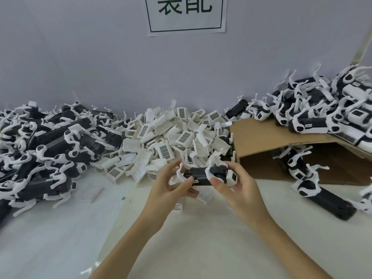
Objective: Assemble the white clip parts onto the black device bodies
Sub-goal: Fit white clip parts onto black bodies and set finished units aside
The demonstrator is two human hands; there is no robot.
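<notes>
I hold one black device body [198,176] with white arms between both hands, just above the table in the middle of the view. My left hand [169,183] grips its left end, thumb on the near side. My right hand [235,184] grips its right end, where a white clip part [231,176] sits on the body. Behind the hands lies a heap of loose white clip parts [171,135]. A pile of black device bodies [46,150] fills the left side.
A brown cardboard box [267,141] lies on its side at the right, with several black-and-white units [322,109] stacked on top and more inside and in front of it [326,200]. A flat white piece [91,195] lies on the white table [60,238]. A grey wall with a sign [186,15] stands behind.
</notes>
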